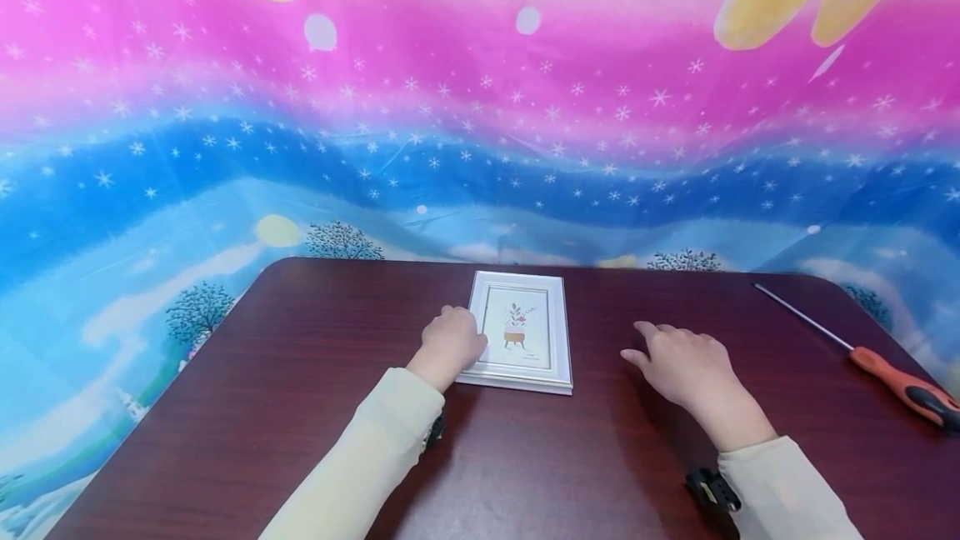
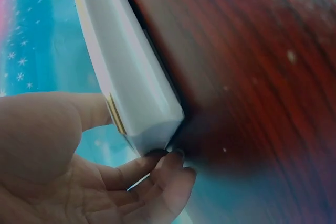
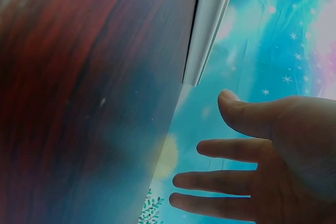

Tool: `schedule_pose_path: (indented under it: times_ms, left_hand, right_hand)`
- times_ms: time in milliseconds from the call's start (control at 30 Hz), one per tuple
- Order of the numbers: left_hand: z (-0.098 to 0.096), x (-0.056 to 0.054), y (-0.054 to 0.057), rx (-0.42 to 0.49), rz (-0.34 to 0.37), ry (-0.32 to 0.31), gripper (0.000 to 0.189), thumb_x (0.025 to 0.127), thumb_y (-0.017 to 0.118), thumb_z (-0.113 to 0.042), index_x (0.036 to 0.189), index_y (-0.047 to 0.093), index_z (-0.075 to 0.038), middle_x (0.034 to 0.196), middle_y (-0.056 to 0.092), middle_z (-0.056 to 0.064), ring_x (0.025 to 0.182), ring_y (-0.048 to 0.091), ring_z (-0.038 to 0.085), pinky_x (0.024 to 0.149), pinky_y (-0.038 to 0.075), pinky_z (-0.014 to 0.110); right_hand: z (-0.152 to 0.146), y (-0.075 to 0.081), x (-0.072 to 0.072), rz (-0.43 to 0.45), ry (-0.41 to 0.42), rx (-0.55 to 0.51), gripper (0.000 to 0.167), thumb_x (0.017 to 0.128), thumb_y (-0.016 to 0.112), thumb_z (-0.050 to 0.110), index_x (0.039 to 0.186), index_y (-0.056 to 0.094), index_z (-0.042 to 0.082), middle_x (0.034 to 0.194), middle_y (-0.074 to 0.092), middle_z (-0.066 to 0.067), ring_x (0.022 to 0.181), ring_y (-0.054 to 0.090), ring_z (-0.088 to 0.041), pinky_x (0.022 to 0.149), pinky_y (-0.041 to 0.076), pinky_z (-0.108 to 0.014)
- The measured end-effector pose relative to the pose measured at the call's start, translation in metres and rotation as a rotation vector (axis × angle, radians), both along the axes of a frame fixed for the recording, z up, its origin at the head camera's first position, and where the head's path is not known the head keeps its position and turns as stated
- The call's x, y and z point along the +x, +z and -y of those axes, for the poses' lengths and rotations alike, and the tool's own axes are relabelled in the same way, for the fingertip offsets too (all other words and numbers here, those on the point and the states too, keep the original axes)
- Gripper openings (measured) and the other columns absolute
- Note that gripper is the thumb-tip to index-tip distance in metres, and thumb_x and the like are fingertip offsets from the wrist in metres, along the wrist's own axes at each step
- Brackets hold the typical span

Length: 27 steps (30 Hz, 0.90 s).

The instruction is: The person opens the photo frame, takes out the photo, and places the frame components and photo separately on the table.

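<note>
A white picture frame [image 1: 558,332] lies face up near the table's far edge, showing a print of a potted plant on a stand. My left hand [image 1: 450,342] holds its left side. In the left wrist view, the thumb of that hand [image 2: 79,166] goes over the face of the frame [image 2: 128,61], and the fingertips meet its side and lower edge. To the right of the frame, my right hand [image 1: 686,363] hovers over the table with nothing in it. Its fingers [image 3: 215,182] are straight and spread in the right wrist view, apart from the frame [image 3: 210,24].
A screwdriver with an orange and black handle [image 1: 892,382] lies at the table's right side, its shaft pointing to the far edge. The dark reddish-brown table [image 1: 315,440] backs onto a colourful snow-scene cloth [image 1: 450,107].
</note>
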State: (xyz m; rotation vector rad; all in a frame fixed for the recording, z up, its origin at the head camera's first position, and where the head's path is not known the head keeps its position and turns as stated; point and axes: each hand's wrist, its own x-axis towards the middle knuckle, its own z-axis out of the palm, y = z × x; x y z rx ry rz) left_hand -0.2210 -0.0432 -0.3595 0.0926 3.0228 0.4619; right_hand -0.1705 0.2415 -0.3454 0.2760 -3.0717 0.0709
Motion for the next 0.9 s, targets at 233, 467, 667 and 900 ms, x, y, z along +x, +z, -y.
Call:
schedule_pose_path:
  times_ms: [233, 467, 667, 900]
  left_hand:
    - [-0.009, 0.000, -0.002, -0.092, -0.058, 0.045, 0.036, 0.095, 0.063, -0.023, 0.108, 0.063, 0.011, 0.088, 0.057, 0.017, 0.077, 0.064, 0.029, 0.066, 0.057, 0.041]
    - [-0.016, -0.001, 0.004, -0.136, -0.122, 0.098, 0.039, 0.098, 0.059, -0.021, 0.121, 0.056, 0.011, 0.094, 0.067, 0.019, 0.085, 0.069, 0.029, 0.068, 0.058, 0.040]
    - [-0.017, -0.004, 0.008, -0.128, -0.181, 0.122, 0.044, 0.099, 0.059, -0.018, 0.131, 0.049, 0.010, 0.100, 0.064, 0.020, 0.085, 0.069, 0.030, 0.069, 0.057, 0.039]
    - [-0.016, -0.004, 0.009, -0.050, -0.265, 0.118, 0.025, 0.098, 0.059, -0.012, 0.112, 0.053, 0.007, 0.090, 0.058, 0.019, 0.078, 0.067, 0.032, 0.062, 0.057, 0.042]
  right_hand:
    - [0.001, 0.001, -0.001, 0.000, 0.008, 0.010, 0.057, 0.094, 0.067, 0.036, 0.134, 0.058, -0.003, 0.120, 0.063, -0.028, 0.107, 0.061, -0.046, 0.078, 0.050, -0.060]
    - [0.001, 0.002, -0.001, 0.003, 0.008, 0.007, 0.057, 0.094, 0.067, 0.036, 0.134, 0.057, -0.003, 0.120, 0.062, -0.029, 0.107, 0.061, -0.046, 0.077, 0.051, -0.060]
    - [0.000, 0.003, 0.000, 0.010, 0.003, 0.004, 0.058, 0.093, 0.068, 0.036, 0.135, 0.056, -0.003, 0.120, 0.063, -0.028, 0.107, 0.061, -0.045, 0.078, 0.051, -0.060]
    - [-0.001, 0.003, 0.001, 0.007, 0.011, 0.003, 0.058, 0.092, 0.069, 0.034, 0.134, 0.056, -0.004, 0.120, 0.063, -0.030, 0.107, 0.061, -0.045, 0.078, 0.051, -0.060]
